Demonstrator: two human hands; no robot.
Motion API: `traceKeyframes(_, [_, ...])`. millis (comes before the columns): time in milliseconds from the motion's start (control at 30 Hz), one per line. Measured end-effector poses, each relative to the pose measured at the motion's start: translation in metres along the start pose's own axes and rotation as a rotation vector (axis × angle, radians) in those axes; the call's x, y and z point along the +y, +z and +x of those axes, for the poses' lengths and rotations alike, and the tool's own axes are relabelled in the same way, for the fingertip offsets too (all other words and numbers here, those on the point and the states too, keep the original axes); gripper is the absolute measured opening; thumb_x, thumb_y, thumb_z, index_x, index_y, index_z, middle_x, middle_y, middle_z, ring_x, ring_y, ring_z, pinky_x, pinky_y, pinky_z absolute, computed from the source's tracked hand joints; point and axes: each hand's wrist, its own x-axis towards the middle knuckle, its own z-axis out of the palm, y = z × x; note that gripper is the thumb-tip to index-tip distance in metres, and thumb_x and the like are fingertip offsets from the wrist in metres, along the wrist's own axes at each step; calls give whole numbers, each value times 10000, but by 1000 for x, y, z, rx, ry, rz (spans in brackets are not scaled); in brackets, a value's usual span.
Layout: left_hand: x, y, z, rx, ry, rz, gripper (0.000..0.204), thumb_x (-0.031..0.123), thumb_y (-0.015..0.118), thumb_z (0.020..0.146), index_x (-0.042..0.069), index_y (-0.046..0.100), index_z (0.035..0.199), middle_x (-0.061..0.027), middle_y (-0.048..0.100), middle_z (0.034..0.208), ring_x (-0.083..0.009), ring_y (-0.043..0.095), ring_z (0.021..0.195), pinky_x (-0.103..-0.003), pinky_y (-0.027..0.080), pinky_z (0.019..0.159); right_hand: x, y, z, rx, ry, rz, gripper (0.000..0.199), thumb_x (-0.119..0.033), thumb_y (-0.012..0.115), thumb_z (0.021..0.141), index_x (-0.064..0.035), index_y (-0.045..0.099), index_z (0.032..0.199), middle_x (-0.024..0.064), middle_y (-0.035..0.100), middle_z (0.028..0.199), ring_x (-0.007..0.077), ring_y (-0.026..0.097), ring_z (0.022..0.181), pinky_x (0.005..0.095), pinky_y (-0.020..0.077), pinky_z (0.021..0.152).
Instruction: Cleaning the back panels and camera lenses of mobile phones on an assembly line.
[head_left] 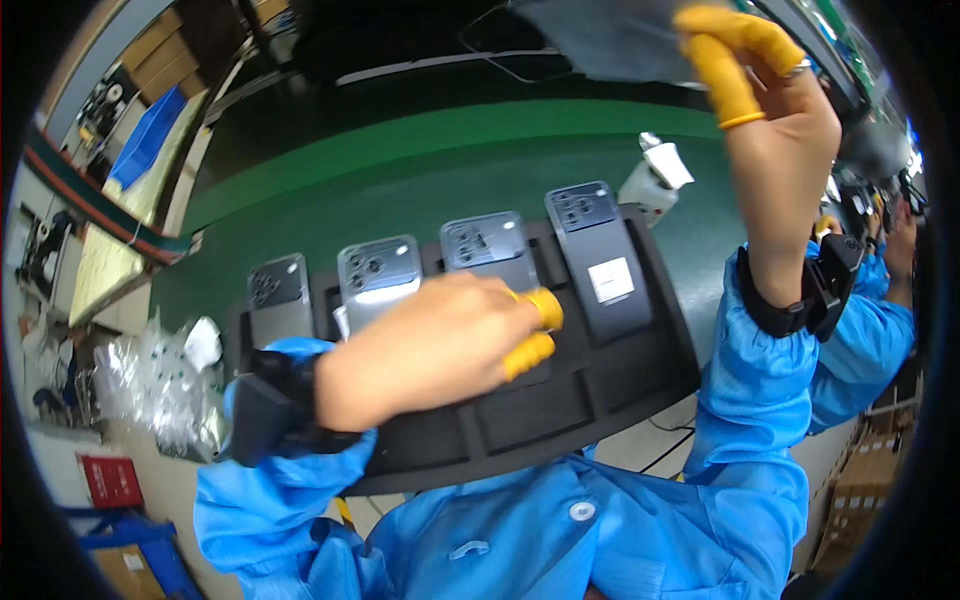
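A black foam tray (pixel 425 440) lies before me, bearing a row of dark grey phones with camera blocks at their far ends: a left phone (pixel 283 312), a second phone (pixel 395 262), a third phone (pixel 485 240) and a right phone (pixel 590 240) with a white label. My left hand (pixel 440 345), slightly blurred, reaches over the third phone and hides its lower part. Its yellow-capped thumb and finger are apart, with nothing visible between them. Raised at the upper right, my right hand (pixel 765 95) pinches a thin greyish plastic film (pixel 610 40) between yellow-capped fingers.
Behind the tray, a white bottle (pixel 655 180) stands on the green mat (pixel 400 165). Crumpled clear plastic bags (pixel 160 380) are heaped at the left. A blue bin (pixel 148 138) sits on a shelf farther back. At the right edge is a co-worker's blue sleeve (pixel 870 340).
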Motion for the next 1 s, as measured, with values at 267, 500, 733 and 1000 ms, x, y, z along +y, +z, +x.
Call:
traceKeyframes(267, [0,2,-127,125,-311,391,419,352,779,663,42,590,873,-119,578,802,-301,572,783,-390,470,700,-23,106,-103,-704,-410,-208,244,-5,677,662,9,607,895,141,573,877,315,578,800,370,516,676])
traceKeyframes(500, [3,13,-147,93,-199,391,262,193,712,711,26,582,865,-116,574,777,-269,579,756,-358,493,631,-42,97,-136,-1136,-253,-52,358,-165,716,700,66,585,941,169,559,945,302,556,924,374,504,758])
traceKeyframes(733, [11,14,-139,181,-283,170,258,213,686,833,11,572,946,-153,603,757,-336,605,672,-408,499,596,-23,96,-127,-1164,-259,-102,268,-130,688,775,36,619,973,158,615,953,297,600,867,336,497,753])
traceKeyframes(1000, [8,3,-162,324,-266,137,267,192,731,774,34,621,958,-120,667,872,-299,640,767,-378,521,683,-63,111,-6,-248,-50,55,93,7,602,832,10,643,916,61,659,822,100,610,722,244,496,667])
